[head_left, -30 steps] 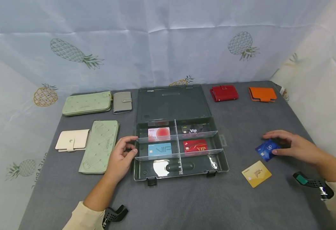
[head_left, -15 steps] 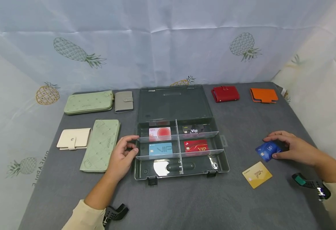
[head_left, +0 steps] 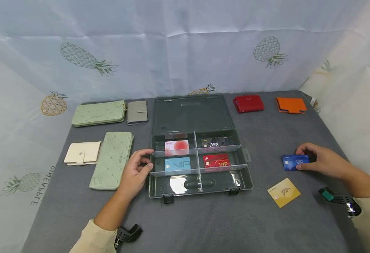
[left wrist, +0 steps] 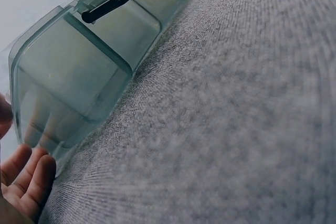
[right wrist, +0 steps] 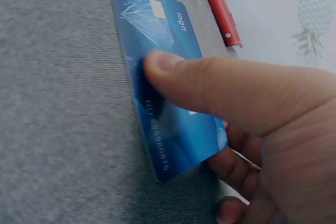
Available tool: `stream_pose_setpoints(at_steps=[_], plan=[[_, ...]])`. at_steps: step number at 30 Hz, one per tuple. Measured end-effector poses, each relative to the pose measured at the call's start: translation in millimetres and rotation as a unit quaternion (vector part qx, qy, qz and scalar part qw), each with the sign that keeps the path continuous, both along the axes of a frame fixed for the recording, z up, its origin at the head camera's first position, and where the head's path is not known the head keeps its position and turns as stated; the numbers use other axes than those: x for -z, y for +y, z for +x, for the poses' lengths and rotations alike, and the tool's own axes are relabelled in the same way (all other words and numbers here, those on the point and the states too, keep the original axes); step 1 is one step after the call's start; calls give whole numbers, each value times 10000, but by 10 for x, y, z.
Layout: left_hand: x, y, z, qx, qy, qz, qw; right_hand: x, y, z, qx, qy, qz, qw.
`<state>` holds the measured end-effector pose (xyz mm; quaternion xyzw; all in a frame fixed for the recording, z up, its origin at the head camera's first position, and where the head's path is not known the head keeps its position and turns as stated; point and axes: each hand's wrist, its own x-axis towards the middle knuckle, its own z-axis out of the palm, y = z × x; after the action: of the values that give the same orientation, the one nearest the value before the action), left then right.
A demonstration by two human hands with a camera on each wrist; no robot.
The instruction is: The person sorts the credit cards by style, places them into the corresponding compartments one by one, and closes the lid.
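My right hand pinches a blue VIP card at its right end. In the right wrist view the thumb lies across the card's printed face, with fingers behind it. Just nearer me is a gold card, flat on the table. My left hand rests beside a dark translucent divided box, its relaxed fingertips at the left wall. The box's lid is raised. Inside lie a pink-and-white card, a black VIP card, a light blue VIP card and a red VIP card.
Left of the box are two green wallets, a grey card holder and a cream one. At the back right are a red wallet and an orange one. A pineapple-print cloth hangs behind the table.
The blue card has turned from a slant to nearly level in the head view, with the right hand's fingers drawn in on it. The left hand stays at the box.
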<state>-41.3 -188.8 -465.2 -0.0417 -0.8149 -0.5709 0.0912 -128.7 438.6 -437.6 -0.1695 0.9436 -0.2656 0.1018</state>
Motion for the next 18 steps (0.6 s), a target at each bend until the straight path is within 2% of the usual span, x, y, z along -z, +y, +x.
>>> stream_pose_setpoints(at_steps=[4, 8, 13, 18], plan=[[-3, 7, 4, -27, -10, -5, 10000, -59, 12, -34, 239, -195, 51, 9995], [8, 0, 6, -59, -10, -11, 10000, -114, 1, -58, 352, -463, -146, 9982], [6, -5, 0, -58, -11, -49, 10000, -183, -14, -71, 184, -768, -491, 9957], [20, -2, -10, -48, -10, -65, 10000, -319, -139, -94, 61, -933, -560, 9940]])
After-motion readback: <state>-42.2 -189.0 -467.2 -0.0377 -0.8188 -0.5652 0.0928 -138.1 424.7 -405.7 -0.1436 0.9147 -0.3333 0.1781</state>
